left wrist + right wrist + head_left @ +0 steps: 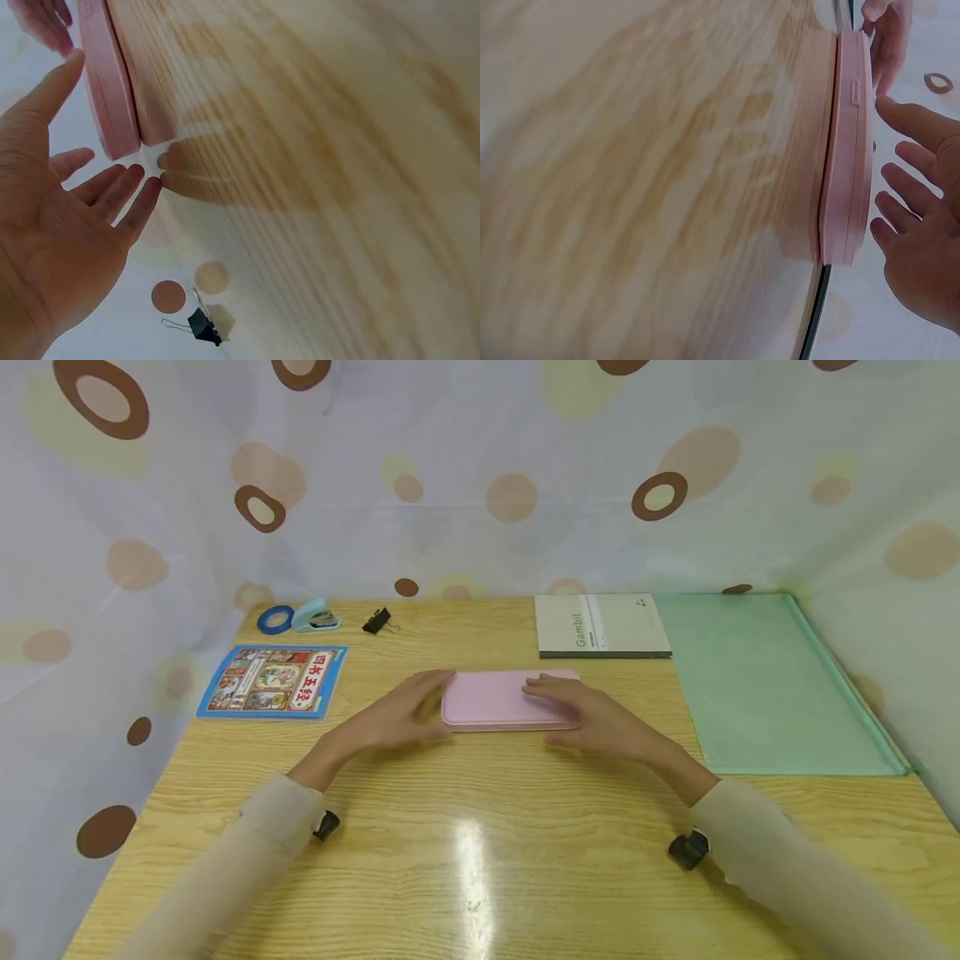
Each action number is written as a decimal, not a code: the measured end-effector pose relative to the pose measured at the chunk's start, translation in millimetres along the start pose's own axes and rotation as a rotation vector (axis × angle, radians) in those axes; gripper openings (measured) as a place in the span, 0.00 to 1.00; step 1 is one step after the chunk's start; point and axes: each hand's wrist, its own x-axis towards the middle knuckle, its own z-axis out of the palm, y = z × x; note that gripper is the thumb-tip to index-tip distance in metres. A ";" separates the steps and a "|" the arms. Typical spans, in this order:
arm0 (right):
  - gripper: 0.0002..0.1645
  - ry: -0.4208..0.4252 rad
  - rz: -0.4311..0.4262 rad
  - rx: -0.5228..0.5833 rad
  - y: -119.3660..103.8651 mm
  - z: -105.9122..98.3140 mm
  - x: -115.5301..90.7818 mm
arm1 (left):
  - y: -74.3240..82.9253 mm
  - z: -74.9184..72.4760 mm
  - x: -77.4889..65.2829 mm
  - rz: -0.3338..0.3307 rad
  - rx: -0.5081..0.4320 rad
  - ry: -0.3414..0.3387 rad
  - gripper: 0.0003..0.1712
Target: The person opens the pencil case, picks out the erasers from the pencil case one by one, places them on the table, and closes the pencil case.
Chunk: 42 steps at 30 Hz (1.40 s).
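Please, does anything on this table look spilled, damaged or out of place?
Nothing stands out: the pink case lies flat and closed between the left hand and right hand; no spill or damage shows.

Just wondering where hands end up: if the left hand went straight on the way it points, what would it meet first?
Most likely the left end of the pink case. The left hand is right beside it, though whether they touch is unclear.
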 end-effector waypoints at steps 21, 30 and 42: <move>0.29 -0.001 -0.056 -0.098 -5.8 11.2 30.6 | 16.0 4.8 32.4 0.033 0.196 0.017 0.61; 0.31 0.033 -0.054 -0.142 -10.7 11.5 34.0 | 12.7 -2.4 37.3 0.006 0.143 -0.032 0.62; 0.34 0.138 -0.071 -0.274 -3.5 13.9 41.5 | 10.6 -16.7 46.1 -0.025 0.061 -0.100 0.58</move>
